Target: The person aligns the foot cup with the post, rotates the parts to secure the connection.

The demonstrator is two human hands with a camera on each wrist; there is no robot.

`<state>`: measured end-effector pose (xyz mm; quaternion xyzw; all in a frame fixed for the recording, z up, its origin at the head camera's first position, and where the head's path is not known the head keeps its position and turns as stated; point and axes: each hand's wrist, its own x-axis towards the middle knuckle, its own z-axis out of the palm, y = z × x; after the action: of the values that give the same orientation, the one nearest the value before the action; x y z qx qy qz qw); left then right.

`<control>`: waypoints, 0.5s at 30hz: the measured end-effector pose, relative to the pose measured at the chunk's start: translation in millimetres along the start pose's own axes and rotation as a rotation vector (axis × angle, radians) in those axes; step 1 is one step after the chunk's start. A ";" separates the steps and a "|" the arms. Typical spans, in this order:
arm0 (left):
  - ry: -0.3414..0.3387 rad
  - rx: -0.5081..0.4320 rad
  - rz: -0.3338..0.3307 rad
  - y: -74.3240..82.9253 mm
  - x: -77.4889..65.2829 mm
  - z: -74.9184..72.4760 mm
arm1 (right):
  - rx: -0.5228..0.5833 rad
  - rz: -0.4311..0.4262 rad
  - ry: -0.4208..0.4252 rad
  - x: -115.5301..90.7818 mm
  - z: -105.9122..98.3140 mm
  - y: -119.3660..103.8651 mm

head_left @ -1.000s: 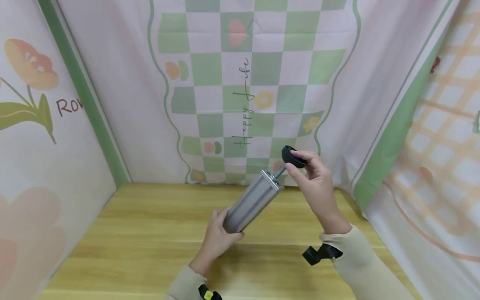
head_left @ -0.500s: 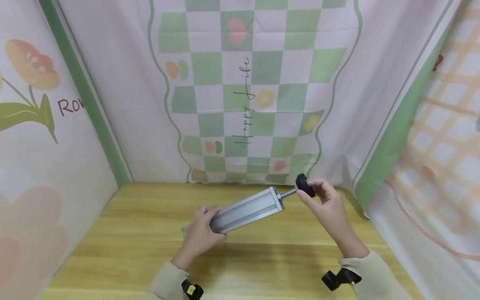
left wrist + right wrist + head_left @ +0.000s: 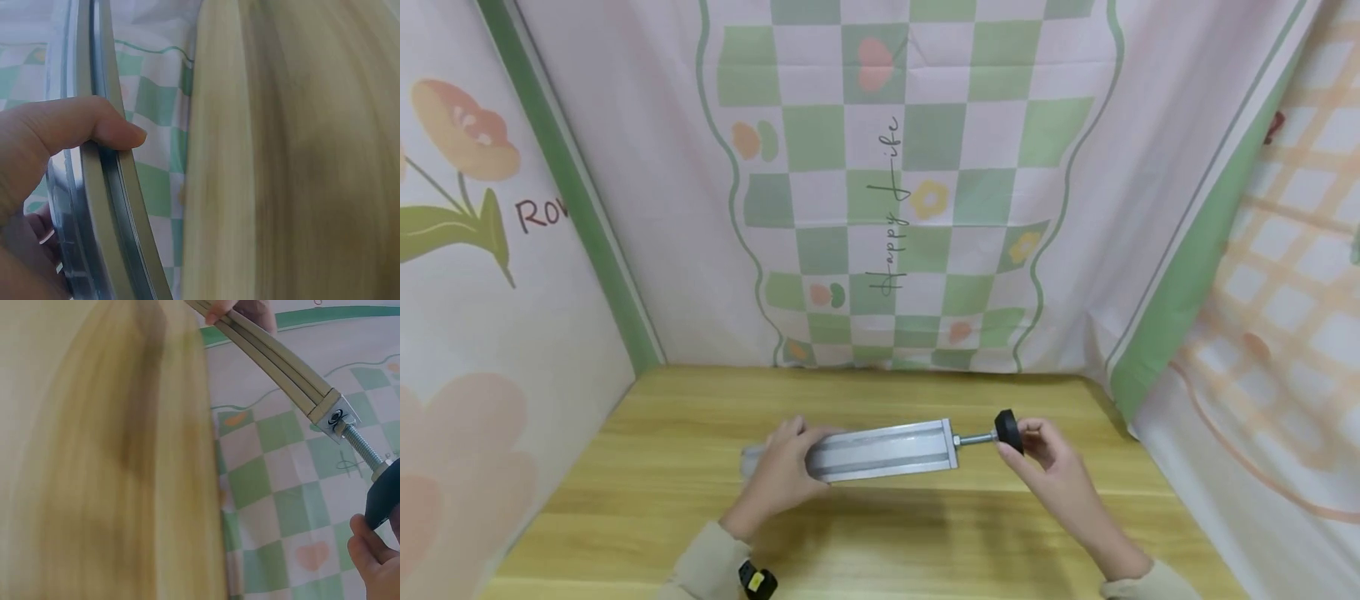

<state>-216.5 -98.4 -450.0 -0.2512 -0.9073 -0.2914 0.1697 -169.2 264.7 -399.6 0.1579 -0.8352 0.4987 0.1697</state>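
A silver aluminium profile bar (image 3: 887, 451) with grooved sides lies nearly level over the table in the head view. My left hand (image 3: 778, 471) grips it near its left end, the thumb crossing a groove in the left wrist view. From the bar's right end cap sticks a threaded rod (image 3: 362, 445) with a nut against the cap. At the rod's outer end is a black levelling foot (image 3: 1008, 432), its rounded base facing right. My right hand (image 3: 1056, 475) pinches this foot between thumb and fingers. The palm side of the left hand is hidden behind the bar.
A wood-grain table (image 3: 880, 550) spreads beneath both hands. Behind it hangs a curtain (image 3: 880, 200) with green checks, and patterned cloth walls (image 3: 1247, 400) close in the sides. Black wrist straps (image 3: 757, 581) show at the left sleeve.
The bar has swung from a steep tilt to nearly level, its foot end coming down and right. Both hands have kept their holds; the left has slid leftward with its end.
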 end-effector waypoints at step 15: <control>-0.155 0.049 0.038 -20.5 -9.3 9.6 | -0.023 0.399 -0.054 -34.0 13.8 14.9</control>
<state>-221.9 -110.3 -470.7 -0.2859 -0.9196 -0.2455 0.1107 -147.0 262.5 -432.4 0.0007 -0.8599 0.5084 0.0469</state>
